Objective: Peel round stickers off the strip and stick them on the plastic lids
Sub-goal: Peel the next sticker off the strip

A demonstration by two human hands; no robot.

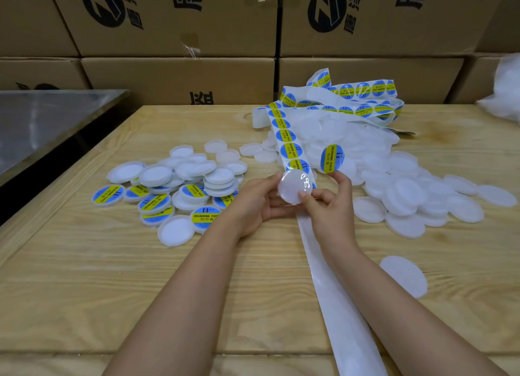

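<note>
My left hand (259, 204) grips a plain lid (294, 187) by its rim. My right hand (329, 204) holds a peeled sticker (332, 159) upright at its fingertips, thumb on that lid. The strip (289, 147) runs under both. The sticker reads "SOLDERING PASTE". Labelled lids (157, 201) lie left, bare lids (408, 195) right, on the table (140, 291).

Single view, head-worn wide-angle camera: looks forward and down onto pale wooden tabletop (112, 291), close, at arm's reach; stacked brown cardboard boxes (174, 74) fill background.
</note>
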